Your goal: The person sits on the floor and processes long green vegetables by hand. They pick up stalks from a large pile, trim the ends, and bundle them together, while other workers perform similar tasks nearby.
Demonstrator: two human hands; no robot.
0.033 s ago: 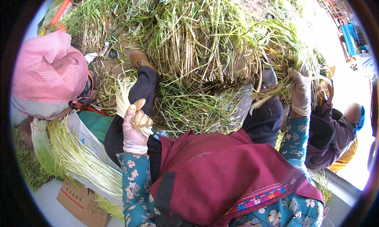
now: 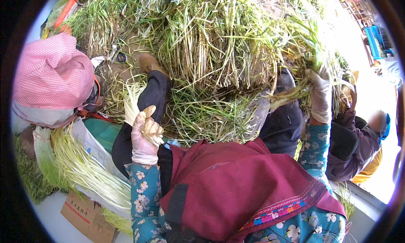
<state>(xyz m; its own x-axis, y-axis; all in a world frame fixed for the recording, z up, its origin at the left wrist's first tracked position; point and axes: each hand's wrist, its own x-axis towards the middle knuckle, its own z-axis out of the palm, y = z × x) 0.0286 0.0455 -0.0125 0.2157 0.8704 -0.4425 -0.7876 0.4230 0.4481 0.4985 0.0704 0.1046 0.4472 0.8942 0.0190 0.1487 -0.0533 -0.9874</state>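
Note:
My left hand (image 2: pixel 144 135), in a pale glove, is closed round a bundle of trimmed whitish stalks (image 2: pixel 130 97), held upright near my left thigh. On the right, my gloved right hand (image 2: pixel 318 89) is closed on a leafy clump of unpeeled stalks (image 2: pixel 291 95), with drooping brownish lower parts and green leaves above. Beyond both hands lies a big heap of uncleaned green stalks (image 2: pixel 211 40), with loose trimmings (image 2: pixel 202 112) between my legs. A long pile of clean pale stalks (image 2: pixel 90 171) lies to my left on white sheeting.
A person in a pink head covering (image 2: pixel 52 74) is close at my left; another person in purple (image 2: pixel 358 154) sits at the right edge. A cardboard piece (image 2: pixel 84 217) lies at lower left, a green sack (image 2: pixel 101 135) beside the pale stalks, and blue crates (image 2: pixel 373 42) stand at upper right.
My right hand and its clump have shifted slightly upward. My left hand and its bundle look the same.

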